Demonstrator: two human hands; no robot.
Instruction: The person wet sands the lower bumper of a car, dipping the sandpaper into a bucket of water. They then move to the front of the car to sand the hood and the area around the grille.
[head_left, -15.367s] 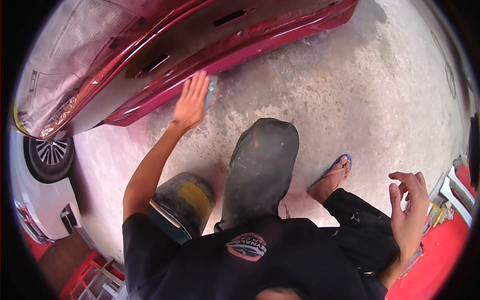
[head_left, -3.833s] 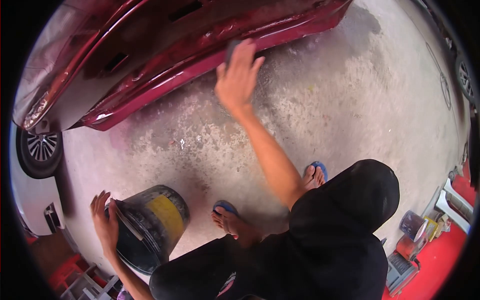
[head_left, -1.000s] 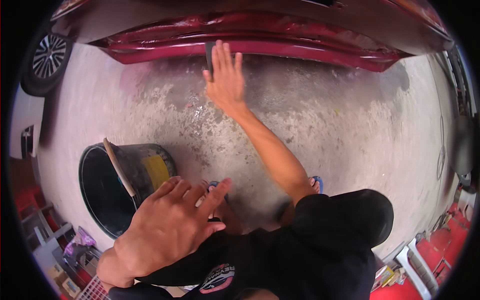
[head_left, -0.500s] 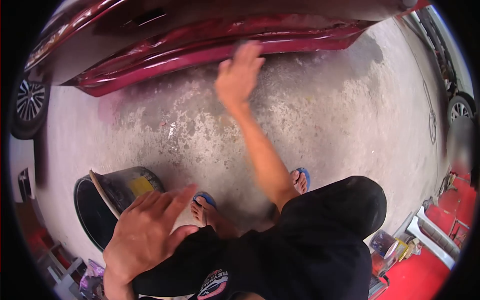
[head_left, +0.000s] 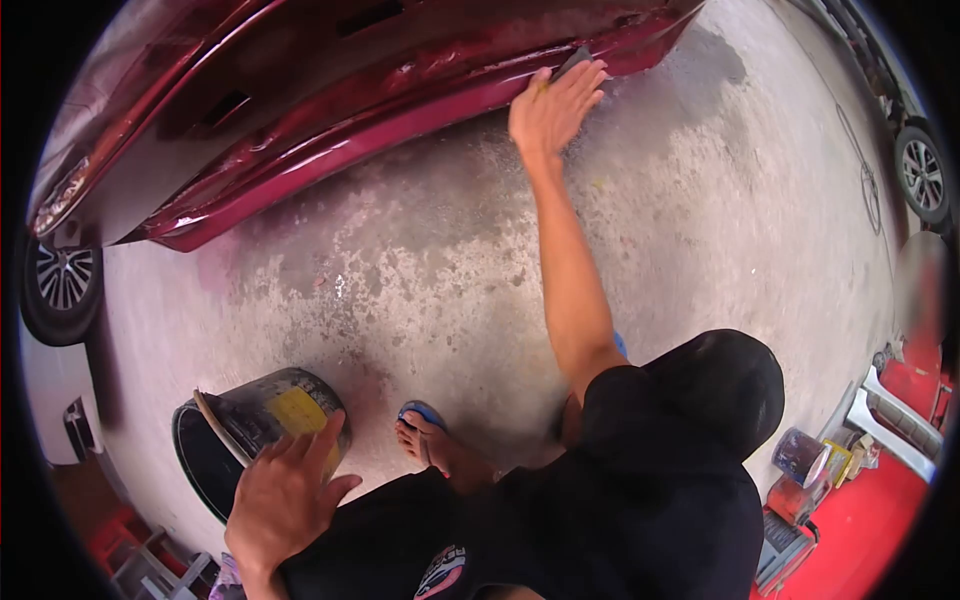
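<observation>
A dark red car body panel (head_left: 350,140) stretches across the top of the head view. My right hand (head_left: 556,112) lies nearly flat at the panel's lower edge, its fingers pressing a thin dark grey sheet (head_left: 574,62) against the red surface. The sheet sticks out past the fingers, and most of it is hidden under them. At the lower left my left hand (head_left: 290,495) holds nothing, its fingers apart, over my black-clothed knee. Just behind it lies or leans a black bucket (head_left: 275,395) with a yellow patch and a curved handle.
Blotchy concrete floor (head_left: 450,270) lies between my feet and the car. Car wheels (head_left: 65,280) show at both sides. At the lower right are paint cans (head_left: 800,455), a silver part (head_left: 895,425) and a red surface. A cable (head_left: 870,190) runs along the right.
My right hand has moved right along the panel's edge. The view has shifted, so the bucket and my left hand appear slightly lower and further right.
</observation>
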